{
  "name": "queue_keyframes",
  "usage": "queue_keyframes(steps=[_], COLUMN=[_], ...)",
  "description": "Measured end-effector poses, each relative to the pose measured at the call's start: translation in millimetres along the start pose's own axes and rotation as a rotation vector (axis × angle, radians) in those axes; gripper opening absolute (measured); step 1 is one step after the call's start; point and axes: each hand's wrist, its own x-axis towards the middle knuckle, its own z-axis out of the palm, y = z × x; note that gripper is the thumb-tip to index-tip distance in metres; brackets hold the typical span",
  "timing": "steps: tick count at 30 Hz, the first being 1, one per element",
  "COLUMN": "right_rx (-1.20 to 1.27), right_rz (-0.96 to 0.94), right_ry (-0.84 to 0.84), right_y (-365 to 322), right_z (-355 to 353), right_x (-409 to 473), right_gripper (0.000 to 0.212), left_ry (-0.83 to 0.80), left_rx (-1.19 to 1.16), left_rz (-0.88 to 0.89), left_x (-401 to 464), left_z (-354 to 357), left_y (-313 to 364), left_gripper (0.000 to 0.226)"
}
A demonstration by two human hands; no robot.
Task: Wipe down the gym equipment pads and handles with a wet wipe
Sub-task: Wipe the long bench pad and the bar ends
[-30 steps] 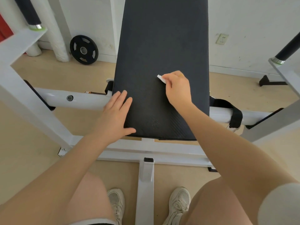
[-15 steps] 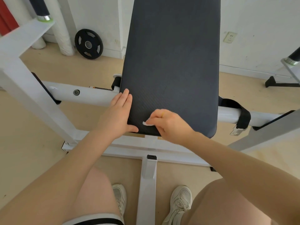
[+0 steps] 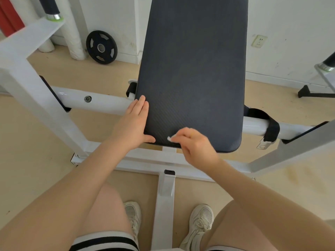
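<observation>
Gripping a small white wet wipe [image 3: 170,138], the right hand [image 3: 196,147] has its fingers curled round it at the near edge of the black pad [image 3: 192,73]; only a corner of the wipe shows past the fingertips, touching the pad's lower edge.

Left hand [image 3: 133,124]: fingers straight and together, laid flat along the pad's left side, thumb spread across the near left corner. Holds nothing.

Pad: 1 long dark textured cushion, running away from the viewer toward the wall, mounted on a white frame [image 3: 32,91].

Frame: 1 white crossbar [image 3: 96,101] under the pad, with a bolt head; 1 black strap [image 3: 270,129] looped round the bar at right, a metal buckle hanging beneath it.

Floor [image 3: 45,151]: beige. 1 black weight plate [image 3: 101,47] leans against the white wall [image 3: 290,24], left of the pad. 1 wall socket [image 3: 259,41] at right.

Foreground: 2 bare knees, striped shorts hems, 2 pale sneakers [image 3: 201,221] either side of the frame's centre leg.
</observation>
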Motion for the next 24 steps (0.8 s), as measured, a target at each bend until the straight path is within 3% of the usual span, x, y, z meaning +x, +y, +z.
queue_keyframes(steps=[3, 7, 10, 15, 18, 22, 24], right_rx=[0.037, 0.099, -0.048, -0.034, 0.061, 0.059, 0.024], right_rz=[-0.041, 0.277, 0.393, 0.113, 0.068, 0.189, 0.289], right_ry=[-0.036, 0.203, 0.160, 0.001, -0.135, 0.126, 0.155], right_y=[-9.8, -0.9, 13.4, -8.6, -20.2, -11.5, -5.8], right_z=[3.1, -23.5, -25.6, 6.1, 0.4, -21.1, -23.2], right_x=[-19.6, 19.0, 47.2, 18.9, 20.0, 75.4, 105.1], right_gripper=[0.027, 0.032, 0.028, 0.025, 0.025, 0.025, 0.029], left_ry=[-0.006, -0.003, -0.013, -0.003, 0.009, 0.022, 0.063], left_rx=[-0.013, -0.018, -0.023, -0.010, -0.049, -0.339, -0.474], left_rz=[-0.004, -0.012, -0.016, -0.014, -0.002, -0.011, -0.071], left_x=[-1.6, -1.1, -1.5, 0.5, 2.1, -3.6, -5.4], left_z=[2.5, 3.9, 2.4, 4.0, 4.9, 9.3, 10.6], left_y=[-0.1, -0.8, -0.3, -0.6, -3.3, -12.6, -17.7], left_gripper=[0.107, 0.108, 0.108, 0.108, 0.109, 0.107, 0.108])
